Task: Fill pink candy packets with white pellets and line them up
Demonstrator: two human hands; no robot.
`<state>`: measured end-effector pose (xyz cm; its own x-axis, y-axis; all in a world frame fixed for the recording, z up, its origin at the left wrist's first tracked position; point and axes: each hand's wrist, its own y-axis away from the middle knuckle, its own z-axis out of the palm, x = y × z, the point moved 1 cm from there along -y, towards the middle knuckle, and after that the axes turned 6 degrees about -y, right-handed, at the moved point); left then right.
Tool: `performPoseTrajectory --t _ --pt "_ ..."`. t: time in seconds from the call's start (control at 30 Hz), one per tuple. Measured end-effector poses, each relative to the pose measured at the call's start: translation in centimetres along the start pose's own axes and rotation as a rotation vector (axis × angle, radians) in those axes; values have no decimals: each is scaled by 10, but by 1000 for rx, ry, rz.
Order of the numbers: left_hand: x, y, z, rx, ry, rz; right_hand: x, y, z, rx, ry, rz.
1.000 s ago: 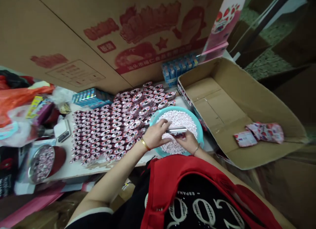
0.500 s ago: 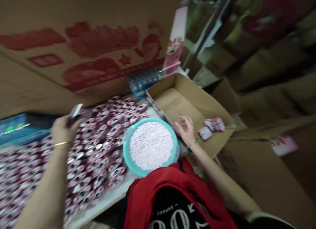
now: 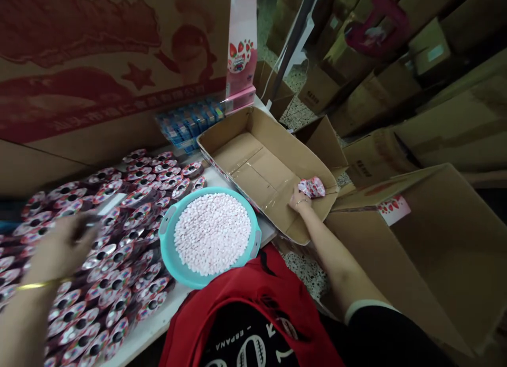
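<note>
Hands are working well apart here. The right hand [image 3: 300,200] is reaching into the open carton [image 3: 257,166] beside the table [image 3: 158,322], its fingers closing round a small bunch of pink packets [image 3: 312,186] at the carton's near corner. The packets are touching the cardboard floor there, so this looks to me like the moment of laying them in. Letting go cleanly would call for the bunch to be resting flat against the corner before the fingers are loosening.

The left hand [image 3: 59,245] is hovering over the rows of little red-and-silver packs [image 3: 130,235] covering the tabletop. It is blurring badly, and something pale may be sitting under its fingers, but I cannot tell whether it is gripping anything.

The carton is holding nothing but that bunch of packets; the rest of its floor is showing taped cardboard. The teal basin [image 3: 168,245] between the two arms is brimming with small whitish-pink pellets [image 3: 212,232]. A stack of blue boxes [image 3: 190,125] is lying behind the carton, against the printed cardboard. A larger carton [image 3: 447,261] is gaping open at the far right, and I am seeing nothing inside it.
</note>
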<state>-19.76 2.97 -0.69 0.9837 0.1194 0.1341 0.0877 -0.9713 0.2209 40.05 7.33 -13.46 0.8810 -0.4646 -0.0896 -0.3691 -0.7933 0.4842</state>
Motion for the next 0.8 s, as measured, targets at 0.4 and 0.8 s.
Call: performPoseTrajectory --t 0.4,0.8 --pt "129 45 107 -343 -220 284 -42 114 -39 4 -1255 -446" --pt "214 41 176 -305 163 397 -65 195 3 -642 -1547 -222"
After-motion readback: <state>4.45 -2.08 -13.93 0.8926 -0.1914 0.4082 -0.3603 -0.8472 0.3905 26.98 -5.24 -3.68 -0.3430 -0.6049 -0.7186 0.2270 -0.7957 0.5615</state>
